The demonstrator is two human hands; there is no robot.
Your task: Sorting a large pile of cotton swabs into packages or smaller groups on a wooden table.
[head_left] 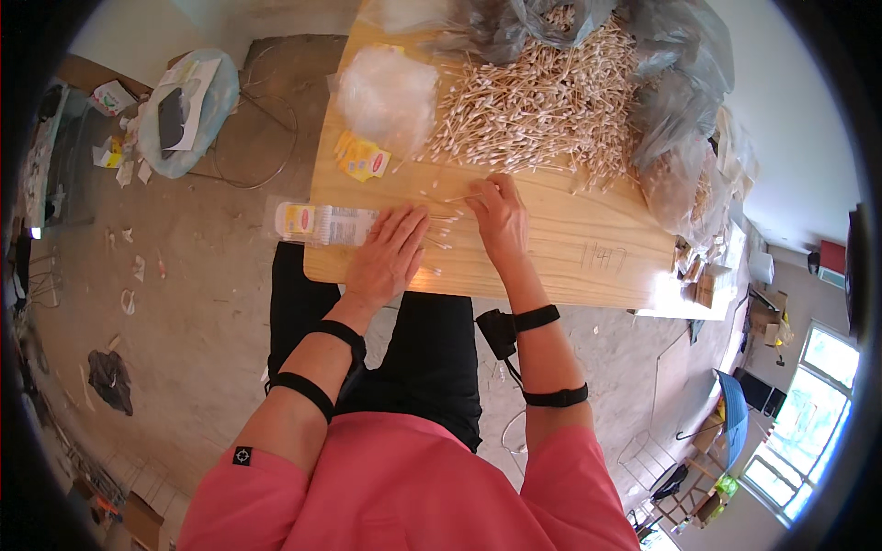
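Observation:
My left hand [386, 253] lies flat, fingers stretched out, over the end of a clear plastic packet [342, 226] of cotton swabs with a yellow label. Several loose swabs [443, 220] stick out past its fingertips on the wooden table [560, 248]. My right hand [499, 219] is a little to the right, thumb and fingers pinched on what looks like a single cotton swab [457, 198]. Beyond it spreads a large heap of loose cotton swabs [542, 106]. What lies under my left palm is hidden.
Grey plastic bags [684, 83] edge the heap at the back and right. A pile of clear plastic packets [386, 96] and yellow label cards [363, 156] lie at the table's far left. A lined bin [197, 115] stands on the floor to the left.

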